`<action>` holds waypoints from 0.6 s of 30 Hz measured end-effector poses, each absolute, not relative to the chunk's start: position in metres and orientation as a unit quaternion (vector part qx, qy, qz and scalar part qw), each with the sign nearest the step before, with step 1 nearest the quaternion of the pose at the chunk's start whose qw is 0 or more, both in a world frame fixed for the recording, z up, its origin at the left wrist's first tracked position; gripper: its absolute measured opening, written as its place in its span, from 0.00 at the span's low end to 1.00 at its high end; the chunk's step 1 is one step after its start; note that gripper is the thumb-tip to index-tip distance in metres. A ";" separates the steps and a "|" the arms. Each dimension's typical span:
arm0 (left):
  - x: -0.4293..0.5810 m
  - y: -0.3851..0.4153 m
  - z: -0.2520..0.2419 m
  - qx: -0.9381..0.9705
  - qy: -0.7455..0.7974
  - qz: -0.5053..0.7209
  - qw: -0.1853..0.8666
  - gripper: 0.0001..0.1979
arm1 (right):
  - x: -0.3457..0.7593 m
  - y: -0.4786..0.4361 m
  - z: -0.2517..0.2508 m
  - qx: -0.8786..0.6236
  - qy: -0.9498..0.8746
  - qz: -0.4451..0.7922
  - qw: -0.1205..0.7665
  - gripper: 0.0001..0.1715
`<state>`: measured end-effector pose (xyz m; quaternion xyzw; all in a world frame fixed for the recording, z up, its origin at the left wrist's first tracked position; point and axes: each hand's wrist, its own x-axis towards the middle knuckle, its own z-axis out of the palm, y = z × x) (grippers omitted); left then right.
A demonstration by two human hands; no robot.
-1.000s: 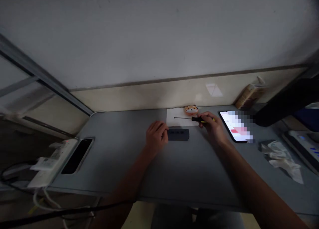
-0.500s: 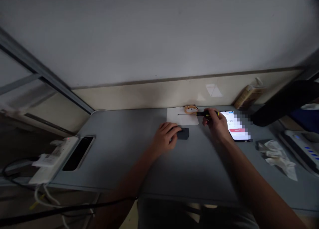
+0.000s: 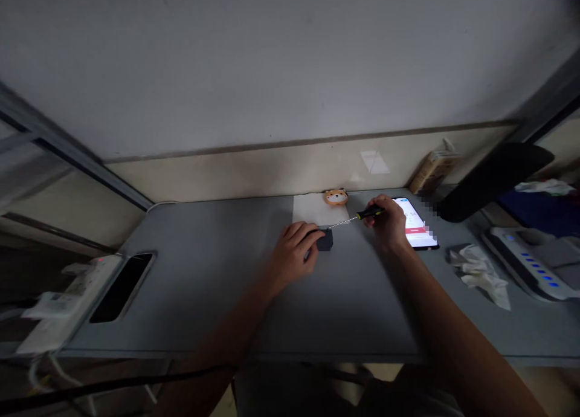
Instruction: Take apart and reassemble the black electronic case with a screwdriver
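My left hand (image 3: 296, 248) is closed over a small black box-shaped device (image 3: 325, 240) on the grey desk (image 3: 217, 284), covering most of it. My right hand (image 3: 385, 223) grips a screwdriver (image 3: 369, 213) by its black and yellow handle. The thin shaft slants down to the left, and its tip is at the top right of the black device. A white sheet of paper (image 3: 312, 210) lies just behind the device.
A small orange animal figure (image 3: 336, 196) sits behind the paper. A lit phone (image 3: 414, 223) lies right of my right hand, crumpled tissue (image 3: 478, 269) farther right. A power strip (image 3: 67, 284) and a dark slot (image 3: 121, 287) are at the desk's left end; a carton (image 3: 434, 169) stands by the wall.
My left hand slid right onto the black device and now covers most of it. My right hand lifted the screwdriver off the paper and swung its tip down to the device.
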<state>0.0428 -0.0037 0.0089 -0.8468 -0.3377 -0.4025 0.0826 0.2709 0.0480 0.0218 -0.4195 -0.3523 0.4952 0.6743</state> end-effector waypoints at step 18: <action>0.041 -0.003 0.006 -0.858 -0.337 -0.376 0.094 0.20 | 0.275 0.047 0.020 -0.408 -0.397 0.501 0.652 0.14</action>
